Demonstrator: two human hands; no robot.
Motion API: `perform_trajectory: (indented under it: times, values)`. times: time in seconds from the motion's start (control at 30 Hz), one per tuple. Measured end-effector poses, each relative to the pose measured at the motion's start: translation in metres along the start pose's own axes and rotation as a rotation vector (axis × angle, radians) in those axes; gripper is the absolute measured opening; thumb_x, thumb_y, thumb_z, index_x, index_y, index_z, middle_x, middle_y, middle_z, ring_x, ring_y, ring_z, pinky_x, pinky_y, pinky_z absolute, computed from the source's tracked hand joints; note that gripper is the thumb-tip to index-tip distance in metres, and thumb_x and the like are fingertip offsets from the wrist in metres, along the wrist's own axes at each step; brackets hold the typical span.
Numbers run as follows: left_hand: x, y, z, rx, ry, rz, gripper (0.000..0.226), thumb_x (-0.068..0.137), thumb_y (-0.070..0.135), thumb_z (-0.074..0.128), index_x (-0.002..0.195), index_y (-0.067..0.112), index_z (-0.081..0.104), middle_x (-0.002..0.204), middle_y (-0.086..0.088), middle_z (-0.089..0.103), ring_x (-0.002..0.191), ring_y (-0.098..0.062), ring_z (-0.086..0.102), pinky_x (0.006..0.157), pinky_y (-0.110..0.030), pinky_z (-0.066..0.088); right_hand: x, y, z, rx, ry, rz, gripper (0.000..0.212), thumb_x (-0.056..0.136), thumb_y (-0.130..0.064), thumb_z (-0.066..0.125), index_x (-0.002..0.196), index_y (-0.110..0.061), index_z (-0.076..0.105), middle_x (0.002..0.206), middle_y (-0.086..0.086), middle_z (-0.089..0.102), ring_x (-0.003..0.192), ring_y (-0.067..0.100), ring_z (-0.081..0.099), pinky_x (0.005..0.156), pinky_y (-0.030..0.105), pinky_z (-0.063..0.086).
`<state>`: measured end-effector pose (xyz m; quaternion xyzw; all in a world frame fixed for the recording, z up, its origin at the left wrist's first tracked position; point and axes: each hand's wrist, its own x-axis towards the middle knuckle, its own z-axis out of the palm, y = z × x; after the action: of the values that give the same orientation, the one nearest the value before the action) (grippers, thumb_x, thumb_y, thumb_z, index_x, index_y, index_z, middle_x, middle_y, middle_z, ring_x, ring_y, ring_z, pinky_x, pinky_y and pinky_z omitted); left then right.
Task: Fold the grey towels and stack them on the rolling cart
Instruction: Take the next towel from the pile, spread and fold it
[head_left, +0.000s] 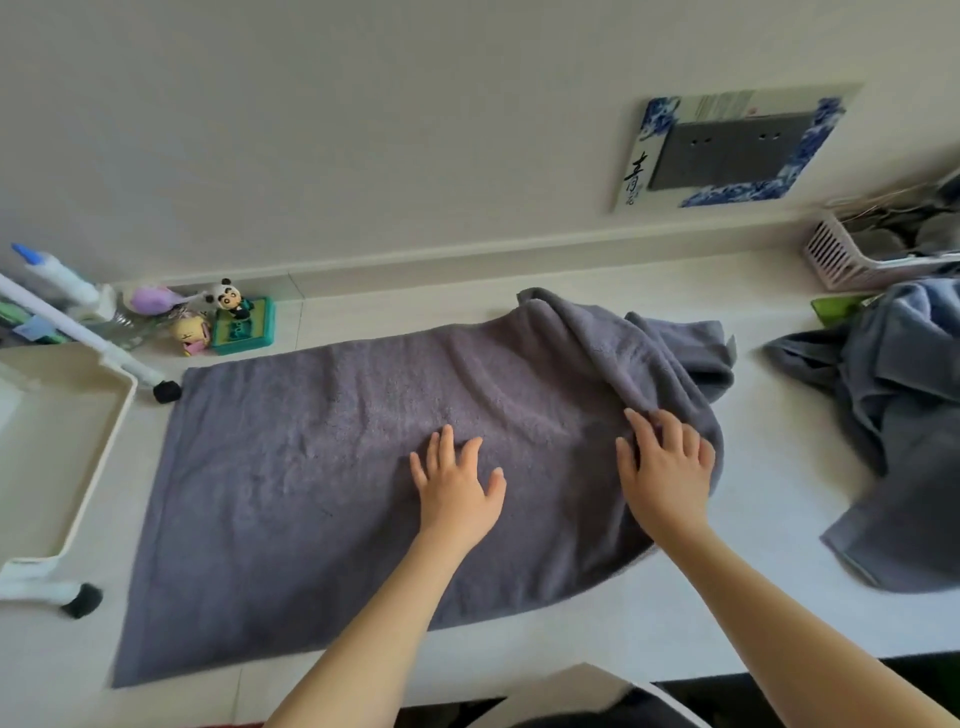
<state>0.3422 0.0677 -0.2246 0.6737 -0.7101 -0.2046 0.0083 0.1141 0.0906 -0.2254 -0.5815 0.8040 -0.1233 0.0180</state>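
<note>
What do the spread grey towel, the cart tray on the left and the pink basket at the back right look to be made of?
Grey towel: looks like terry cloth, matte with a fuzzy nap and soft wrinkles.
Cart tray: probably moulded plastic, cream, smooth with rounded rim corners and a slight sheen.
Pink basket: likely plastic, with thin, even slats in its wall.

A large grey towel (322, 467) lies spread mostly flat across the middle of the frame, its left part smooth and its right end bunched and folded back over itself in thick wrinkles. At the right edge of the frame a second grey towel (893, 431) sits crumpled in a loose heap. The white rolling cart (67, 467) stands at the left edge, its tray just beside the flat towel's left border.
</note>
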Motion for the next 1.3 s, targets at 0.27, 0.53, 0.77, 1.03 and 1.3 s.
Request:
perform_trajectory:
  times: [0.27,0.53,0.77,1.03,1.3]
  values:
    - [0.012,0.083,-0.007,-0.107,0.018,0.090,0.053,0.097,0.044,0.039,0.146,0.026,0.030,0.159,-0.007,0.001,0.145,-0.025,0.004,0.118,-0.045,-0.002,0.079,0.059,-0.026,0.682,-0.238,0.320,0.056,0.095,-0.038,0.048,0.139,-0.008,0.033,0.141,0.015,0.039,0.127,0.032,0.041,0.102,0.040,0.035]
    - [0.029,0.158,-0.028,-0.243,0.124,0.205,0.066,0.085,0.055,0.026,0.141,0.022,0.040,0.157,-0.004,0.017,0.143,-0.021,0.016,0.115,-0.033,0.010,0.075,0.075,-0.051,0.957,-0.094,0.455,0.025,0.097,-0.033,0.045,0.097,-0.012,0.059,0.088,-0.003,0.062,0.084,0.015,0.056,0.069,0.024,0.036]
    - [0.067,0.235,-0.017,-0.107,0.047,0.471,0.063,0.091,0.052,0.015,0.146,0.025,0.030,0.157,0.003,0.021,0.145,-0.010,0.009,0.116,-0.039,-0.005,0.016,0.121,-0.056,0.685,-0.126,0.167,0.023,0.094,-0.028,0.049,0.075,-0.017,0.051,0.073,-0.006,0.052,0.070,0.010,0.048,0.063,0.028,0.038]
    - [0.075,0.264,0.006,0.252,-0.166,0.308,0.057,0.097,0.057,0.014,0.130,0.021,0.044,0.116,-0.009,0.063,0.113,-0.030,0.054,0.099,-0.042,0.030,0.043,0.150,-0.052,0.691,-0.112,0.320,0.019,0.097,-0.028,0.043,0.093,-0.016,0.057,0.101,-0.002,0.050,0.084,0.017,0.052,0.073,0.030,0.040]
    - [0.105,0.272,0.039,-0.069,-0.190,0.297,0.043,0.090,0.051,0.050,0.117,0.019,0.058,0.127,-0.003,0.044,0.122,-0.023,0.037,0.102,-0.035,0.036,0.102,0.158,-0.040,0.798,-0.345,0.530,0.044,0.100,-0.021,0.032,0.142,-0.008,0.031,0.148,0.010,0.026,0.132,0.028,0.030,0.103,0.033,0.029]
